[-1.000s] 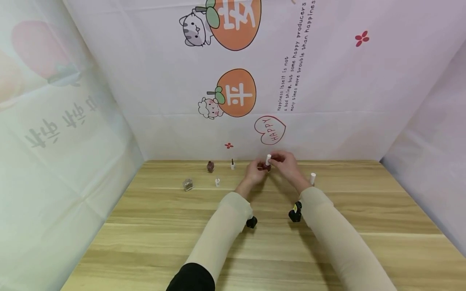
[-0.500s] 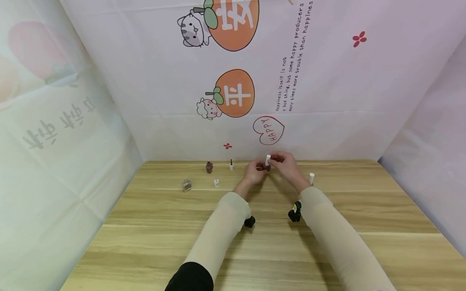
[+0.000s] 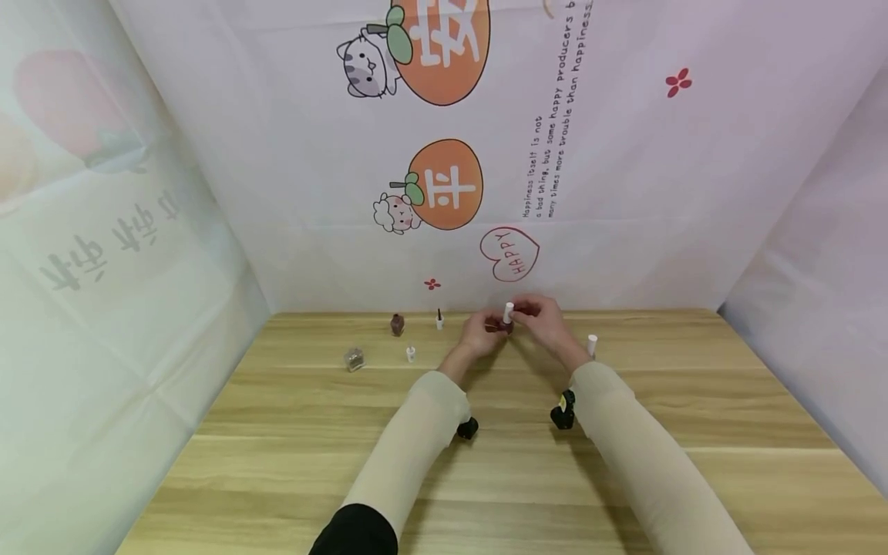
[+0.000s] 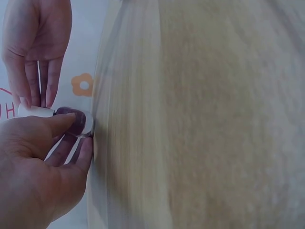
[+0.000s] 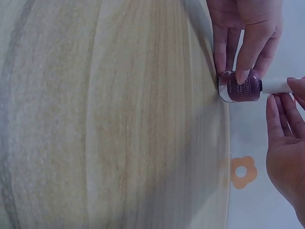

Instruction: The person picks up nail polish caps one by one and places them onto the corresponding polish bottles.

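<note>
Near the back edge of the table, my left hand [image 3: 479,333] grips a dark purple-brown nail polish bottle [image 5: 242,87] by its glass body. The white cap [image 5: 275,86] sits at the bottle's neck, in line with it, and a narrow dark band shows between them in the right wrist view. My right hand [image 3: 544,320] pinches this cap between thumb and fingertips. The bottle's base is right at the tabletop. In the left wrist view, the left thumb covers part of the glass.
Left of the hands stand an uncapped dark bottle [image 3: 398,324], a clear glass bottle [image 3: 354,359], a white cap with its brush up [image 3: 439,320] and another small white cap [image 3: 411,354]. A white cap top [image 3: 592,343] shows behind the right forearm. A printed cloth [image 3: 312,262] hangs behind.
The head view has tilted slightly. Both hands stay at the bottle and its cap, with only slight finger movement; the other bottles and caps stay put.
</note>
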